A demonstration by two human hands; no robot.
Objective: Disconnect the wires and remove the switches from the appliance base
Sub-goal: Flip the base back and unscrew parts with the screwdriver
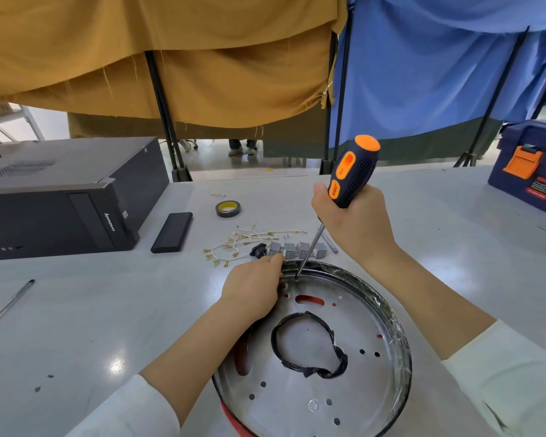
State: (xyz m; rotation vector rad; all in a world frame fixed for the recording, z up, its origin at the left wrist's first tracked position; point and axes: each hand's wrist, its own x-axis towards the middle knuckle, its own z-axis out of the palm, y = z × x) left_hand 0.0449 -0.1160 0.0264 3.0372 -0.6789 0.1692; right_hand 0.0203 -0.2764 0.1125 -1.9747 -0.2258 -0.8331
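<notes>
Grey table (curtained booth behind)

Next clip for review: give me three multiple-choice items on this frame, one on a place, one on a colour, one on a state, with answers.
1. Where does the roll of black tape lie?
A. inside the round metal appliance base
B. on the grey table, beyond the white wires
C. on the black computer case

2. The screwdriver handle is:
A. orange and black
B. all red
C. green

3. The right hand:
A. lies flat
B. hangs idle
C. grips the screwdriver

Answers: 1 B, tape on bare tabletop; 2 A, both colours show; 3 C, fingers wrap the handle.
</notes>
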